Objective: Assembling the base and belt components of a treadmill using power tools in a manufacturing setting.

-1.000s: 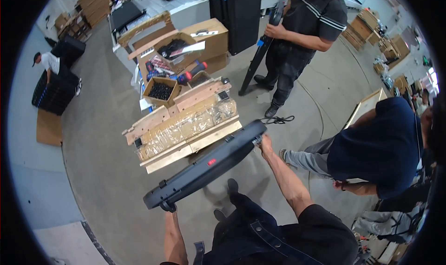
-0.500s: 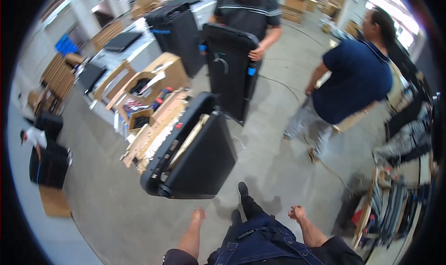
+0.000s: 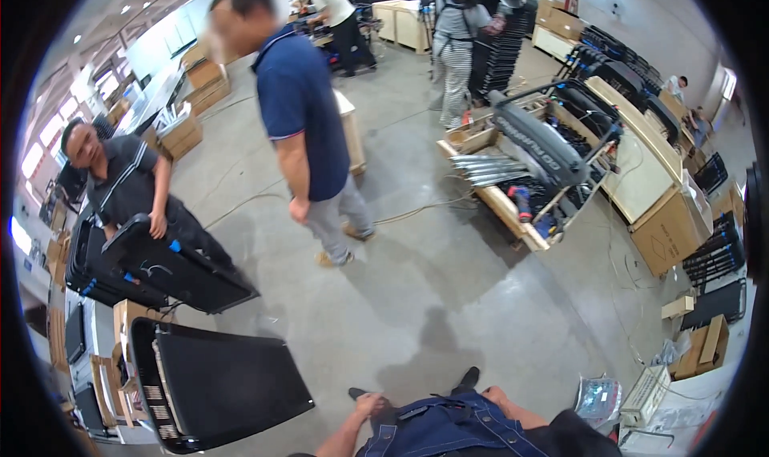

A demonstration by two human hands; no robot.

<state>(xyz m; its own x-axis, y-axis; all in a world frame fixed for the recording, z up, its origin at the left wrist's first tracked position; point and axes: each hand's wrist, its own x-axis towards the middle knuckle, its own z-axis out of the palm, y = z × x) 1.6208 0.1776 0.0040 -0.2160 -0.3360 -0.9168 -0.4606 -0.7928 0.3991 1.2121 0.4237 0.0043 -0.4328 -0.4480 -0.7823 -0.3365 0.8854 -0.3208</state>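
My left hand (image 3: 369, 405) hangs low in front of my body, its fingers loosely curled with nothing visible in them. On the other side of my dark blue apron (image 3: 456, 426) is my right hand (image 3: 497, 396), its fingers mostly hidden behind the cloth. Neither hand touches anything on the floor. Nearest to my left hand stands a black treadmill deck (image 3: 232, 377), tilted, with an open slotted end. Behind it, a person in a dark grey shirt (image 3: 128, 169) grips another black deck (image 3: 180, 269) with blue clips by its upper edge.
A person in a navy shirt (image 3: 300, 120) stands ahead, left of centre. A wooden crate (image 3: 513, 217) ahead to the right holds metal tubes, a power driver and a grey-black bar. A cable (image 3: 416, 210) crosses the floor. Cartons (image 3: 673, 229) and a plastic bag (image 3: 598, 398) lie at the right.
The view has swung to the right, so the decks and both nearby people now appear farther left. The crate has come into view. My hands are closer to my body.
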